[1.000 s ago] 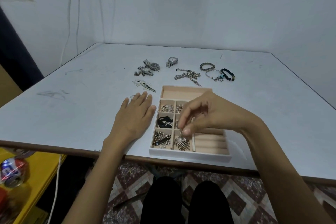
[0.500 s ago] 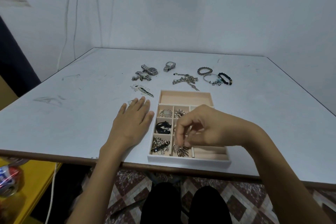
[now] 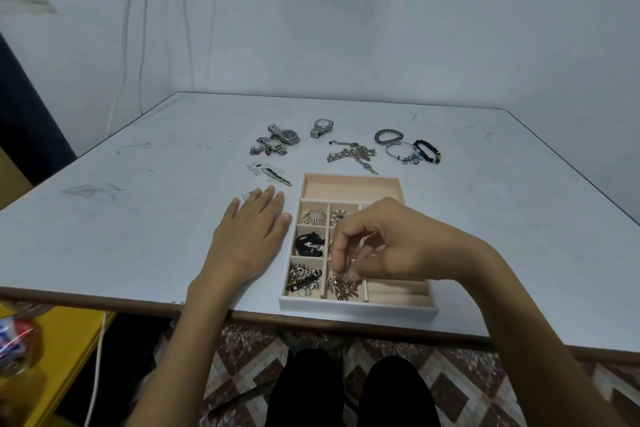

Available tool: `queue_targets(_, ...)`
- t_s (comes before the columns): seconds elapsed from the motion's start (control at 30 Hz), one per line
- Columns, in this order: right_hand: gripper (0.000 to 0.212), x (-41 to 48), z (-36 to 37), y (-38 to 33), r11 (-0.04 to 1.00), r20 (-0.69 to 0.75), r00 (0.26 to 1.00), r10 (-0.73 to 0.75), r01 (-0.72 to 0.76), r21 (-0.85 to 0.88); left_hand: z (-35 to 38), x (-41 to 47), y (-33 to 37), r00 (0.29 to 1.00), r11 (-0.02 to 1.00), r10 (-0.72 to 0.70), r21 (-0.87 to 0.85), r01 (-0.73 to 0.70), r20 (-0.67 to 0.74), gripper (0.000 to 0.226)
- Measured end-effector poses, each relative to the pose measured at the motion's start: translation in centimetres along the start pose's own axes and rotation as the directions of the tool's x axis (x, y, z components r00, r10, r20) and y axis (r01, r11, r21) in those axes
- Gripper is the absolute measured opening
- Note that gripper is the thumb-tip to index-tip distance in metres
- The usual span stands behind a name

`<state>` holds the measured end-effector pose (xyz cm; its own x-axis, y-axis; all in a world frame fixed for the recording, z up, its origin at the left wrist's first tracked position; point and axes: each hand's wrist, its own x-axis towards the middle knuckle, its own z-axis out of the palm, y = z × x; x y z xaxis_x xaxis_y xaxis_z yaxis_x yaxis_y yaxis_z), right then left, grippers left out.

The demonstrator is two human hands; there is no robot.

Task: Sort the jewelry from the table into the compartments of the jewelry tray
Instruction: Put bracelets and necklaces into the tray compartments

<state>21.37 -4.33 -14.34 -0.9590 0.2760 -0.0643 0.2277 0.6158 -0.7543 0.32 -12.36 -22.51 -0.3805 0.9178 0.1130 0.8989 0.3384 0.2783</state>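
At frame centre, the right hand [image 3: 394, 243] pinches a metal piece over the jewelry tray's [image 3: 349, 310] near compartment while the left hand [image 3: 247, 239] rests flat, fingers spread, on the counter [image 3: 138, 218].

White table [image 3: 138, 225], pale walls [image 3: 381, 17], patterned tile floor [image 3: 467, 378], yellow shelf [image 3: 65, 350]
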Motion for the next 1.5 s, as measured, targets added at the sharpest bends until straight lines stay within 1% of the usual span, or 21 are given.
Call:
queue_targets(0.13,0.021,0.3,0.6,0.2,1.000,0.025,0.999,-0.023,0.023,-0.008,0.0,-0.1,0.0,1.000,1.000,-0.001,-0.003,0.001,-0.005,0.053)
queue_targets(0.27,0.021,0.4,0.8,0.5,0.999,0.044,0.998,-0.048,0.047,0.026,0.0,0.0,0.0,1.000,1.000,0.001,-0.005,-0.001,-0.007,0.053)
queue_targets(0.37,0.016,0.5,0.7,0.6,0.996,0.042,0.996,-0.078,0.076,0.055,0.0,0.0,0.0,1.000,1.000,0.004,-0.011,-0.004,-0.012,0.053)
queue_targets(0.47,0.008,0.6,0.0,0.7,0.988,-0.043,0.993,-0.114,0.118,0.100,0.1,0.0,-0.1,1.000,1.000,0.002,-0.008,-0.002,-0.012,0.053)
queue_targets(0.53,0.010,0.7,-0.8,0.9,0.981,-0.123,0.984,-0.126,0.142,0.132,0.1,0.0,-0.1,1.000,1.000,0.003,-0.007,-0.003,-0.009,0.053)
queue_targets(0.6,0.011,1.0,-2.0,1.4,0.975,-0.190,0.976,-0.105,0.139,0.174,0.1,0.0,-0.1,1.000,1.000,0.005,-0.007,-0.005,-0.008,0.053)
queue_targets(0.67,0.011,1.6,-3.2,2.2,0.977,-0.258,0.965,-0.056,0.106,0.185,0.1,-0.1,-0.1,1.000,1.000,0.008,-0.008,-0.008,-0.012,0.053)
queue_targets(0.77,0.012,3.0,-5.2,3.9,0.975,-0.400,0.915,0.044,0.048,0.216,0.1,0.0,-0.1,1.000,1.000,0.012,-0.012,-0.012,-0.017,0.053)
queue_targets(0.9,0.011,5.8,-7.6,7.2,0.972,-0.561,0.807,0.184,-0.064,0.227,0.0,0.2,-0.3,0.999,1.000,0.017,-0.014,-0.018,-0.028,0.054)
queue_targets(0.93,0.012,6.5,-8.0,8.0,0.970,-0.584,0.784,0.210,-0.094,0.222,-0.1,0.3,-0.3,0.999,1.000,0.024,-0.013,-0.024,-0.029,0.059)
queue_targets(1.0,0.013,7.7,-8.5,9.3,0.967,-0.621,0.742,0.252,-0.161,0.200,-0.8,0.5,-0.3,0.999,0.999,0.031,-0.020,-0.031,-0.035,0.078)
queue_targets(1.03,0.014,8.2,-8.7,9.8,0.963,-0.636,0.723,0.269,-0.195,0.187,-1.1,0.7,-0.3,0.999,0.999,0.019,-0.030,-0.020,-0.041,0.082)
queue_targets(1.07,0.017,8.7,-8.8,10.2,0.958,-0.646,0.708,0.287,-0.226,0.179,-1.4,0.9,-0.2,0.998,0.999,-0.003,-0.039,0.001,-0.057,0.076)
queue_targets(1.17,0.023,9.3,-8.9,11.6,0.940,-0.641,0.688,0.340,-0.268,0.211,-2.3,2.8,-0.2,0.991,0.993,-0.087,-0.086,0.078,-0.101,0.035)
queue_targets(1.2,0.022,9.4,-8.8,11.9,0.938,-0.637,0.688,0.347,-0.262,0.229,-2.6,3.7,-0.3,0.990,0.991,-0.096,-0.105,0.085,-0.106,0.026)
queue_targets(1.23,0.021,9.4,-8.8,12.2,0.937,-0.636,0.688,0.349,-0.254,0.239,-2.8,4.7,-0.4,0.988,0.987,-0.106,-0.129,0.092,-0.109,0.023)
queue_targets(1.33,0.019,9.4,-8.5,12.7,0.937,-0.647,0.678,0.348,-0.229,0.264,-2.8,8.0,0.1,0.982,0.978,-0.116,-0.190,0.087,-0.148,0.023)
queue_targets(1.4,0.017,9.3,-8.4,12.8,0.937,-0.654,0.674,0.344,-0.206,0.281,-2.3,10.6,1.1,0.979,0.984,-0.079,-0.175,0.046,-0.186,0.026)
queue_targets(1.5,0.016,9.1,-8.2,12.9,0.925,-0.650,0.673,0.353,-0.147,0.351,-1.3,14.9,2.4,0.984,0.995,-0.002,-0.102,-0.016,-0.180,0.030)
